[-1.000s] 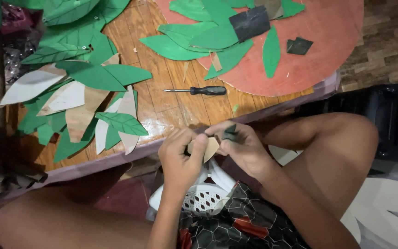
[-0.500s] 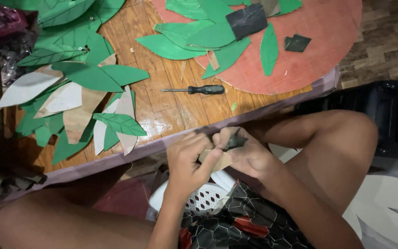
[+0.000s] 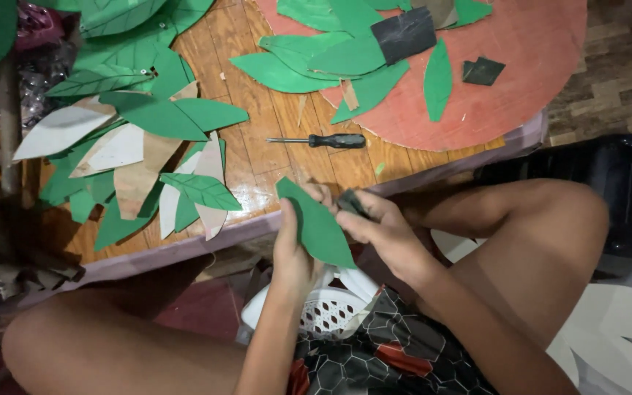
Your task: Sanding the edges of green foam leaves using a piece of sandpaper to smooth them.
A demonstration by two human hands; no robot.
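Head view, read left to right. At the desk's left edge we note a heap of leaf cutouts (image 3: 148,146), green faces and pale or brown backs mixed, overlapping loosely, likely a sorted stock pile. Mid-desk, near the front edge, a black-handled screwdriver (image 3: 320,140) lies flat, apart from both hands. Just off the front edge, the left hand (image 3: 295,252) grips a green paper leaf (image 3: 317,227) by its side, tilted toward us so the face shows. The right hand (image 3: 382,234) is closed on a small dark piece (image 3: 351,203) touching the leaf's upper edge. A round red board (image 3: 521,80) at the right corner carries more green leaves.
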